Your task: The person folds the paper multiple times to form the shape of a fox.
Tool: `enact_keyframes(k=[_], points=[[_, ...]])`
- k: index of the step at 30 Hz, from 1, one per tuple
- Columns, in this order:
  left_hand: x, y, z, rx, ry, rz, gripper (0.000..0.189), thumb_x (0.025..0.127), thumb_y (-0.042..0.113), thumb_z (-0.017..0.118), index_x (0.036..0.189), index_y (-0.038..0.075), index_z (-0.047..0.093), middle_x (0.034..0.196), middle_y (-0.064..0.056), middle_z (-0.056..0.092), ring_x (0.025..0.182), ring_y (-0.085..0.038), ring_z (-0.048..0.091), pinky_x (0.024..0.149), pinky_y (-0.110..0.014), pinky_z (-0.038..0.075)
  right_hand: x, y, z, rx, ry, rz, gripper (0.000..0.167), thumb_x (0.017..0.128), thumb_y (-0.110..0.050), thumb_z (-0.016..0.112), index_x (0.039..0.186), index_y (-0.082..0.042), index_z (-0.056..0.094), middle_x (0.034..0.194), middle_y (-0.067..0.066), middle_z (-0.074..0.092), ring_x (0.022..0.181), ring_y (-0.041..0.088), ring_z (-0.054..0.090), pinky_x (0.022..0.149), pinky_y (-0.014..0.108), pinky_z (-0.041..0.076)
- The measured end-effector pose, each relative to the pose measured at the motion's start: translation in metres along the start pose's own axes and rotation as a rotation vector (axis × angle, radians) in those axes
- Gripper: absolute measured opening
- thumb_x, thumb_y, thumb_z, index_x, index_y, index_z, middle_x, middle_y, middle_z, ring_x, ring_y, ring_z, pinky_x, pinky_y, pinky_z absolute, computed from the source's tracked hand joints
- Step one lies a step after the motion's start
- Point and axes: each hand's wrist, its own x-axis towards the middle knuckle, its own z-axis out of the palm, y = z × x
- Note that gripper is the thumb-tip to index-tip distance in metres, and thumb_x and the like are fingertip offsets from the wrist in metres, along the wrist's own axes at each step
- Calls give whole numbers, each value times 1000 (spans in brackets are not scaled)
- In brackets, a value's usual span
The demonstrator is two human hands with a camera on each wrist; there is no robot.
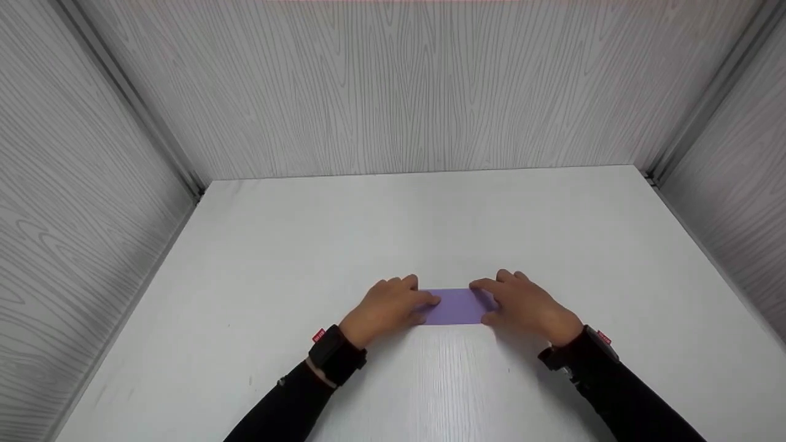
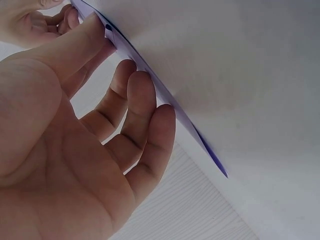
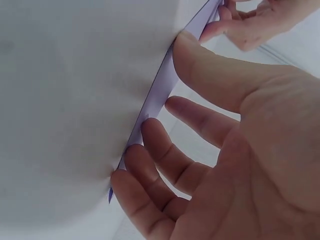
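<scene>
Head view: purple paper strip [image 1: 455, 306], long axis from person's left hand [image 1: 387, 309] to right hand [image 1: 529, 309]; hands apart, loose fingers touching it.

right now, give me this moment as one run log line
left hand: touching purple paper, left end | right hand: touching right end | surface: white tabletop

3 wood-grain walls [image 1: 393, 86], joined by 2 grey strips [image 1: 130, 92], border a white tabletop [image 1: 430, 227]

You have a purple sheet [image 1: 455, 307], black sleeves [image 1: 279, 405], black wristbands [image 1: 336, 356] with red tags [image 1: 318, 335], a white table [image 1: 430, 227], and grey, wavy wood-grained walls [image 1: 399, 86] at nine, twelve and three o'clock.
</scene>
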Motion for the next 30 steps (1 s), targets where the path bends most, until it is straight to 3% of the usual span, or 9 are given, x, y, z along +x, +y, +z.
enact_keyframes(k=[11,16,23,30], points=[[2,1,-1,27,4,-2,32,96,29,75,128,30,73,91,-1,59,72,-15,49,61,-26,36,1,6,-4,9,-64,58,56,88,-24,80,140,-15,63,112,11,60,100,30,52,85,47,50],[6,8,-2,79,20,2,24,97,26,74,121,27,76,92,-2,62,74,-16,52,61,-27,40,3,5,-6,31,-81,61,54,87,-19,81,137,-13,63,106,9,59,99,29,53,84,47,50],[23,19,-8,148,26,-30,17,95,25,75,112,25,77,104,0,66,89,-19,57,70,-29,45,3,4,-9,76,-92,63,54,85,-14,82,135,-11,61,97,7,59,91,24,55,80,43,49],[41,28,-9,204,61,-68,8,94,23,74,101,20,76,94,0,70,86,-19,56,67,-28,40,4,2,-10,78,-107,41,53,86,-12,81,135,-9,61,89,3,59,87,22,54,77,39,47]])
